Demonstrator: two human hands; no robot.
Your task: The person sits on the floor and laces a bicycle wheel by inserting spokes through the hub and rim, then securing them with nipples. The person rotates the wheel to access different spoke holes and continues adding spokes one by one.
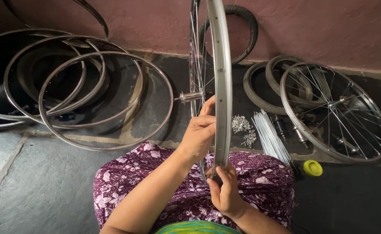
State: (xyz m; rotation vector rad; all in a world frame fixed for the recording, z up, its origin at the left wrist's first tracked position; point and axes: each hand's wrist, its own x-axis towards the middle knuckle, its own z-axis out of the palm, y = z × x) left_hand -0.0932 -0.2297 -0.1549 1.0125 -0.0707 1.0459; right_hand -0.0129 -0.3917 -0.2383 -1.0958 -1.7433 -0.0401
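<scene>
- We see a bicycle wheel [220, 78] held upright on edge in the middle of the view, its silver rim turned toward the camera and its lower end resting at the lap, on a purple flowered cloth [260, 177].
- The left hand [199, 132] is clenched on the rim from the left side, fingers curled against the metal about halfway up.
- The right hand [225, 190] pinches the rim's near, lower end — thumb and fingers closed on it; whether a small part sits between the fingertips we cannot tell, as the view there is too tight.
- The hub [190, 96] sticks out to the left of the rim, with thin spokes running to it.
- On the dark floor [47, 190] just right of the wheel lies a small heap of silver nipples [242, 128], and beside it a bundle of loose spokes [270, 136] fanned toward the near right.
- A yellow cap [312, 167] sits at the near end of that bundle.
- Farther right a finished spoked wheel [335, 110] lies flat, overlapping two black tyres [264, 93].
- To the far left — well apart from the hands — a pile of bare rims [82, 86] lies stacked against the reddish wall [329, 30].
</scene>
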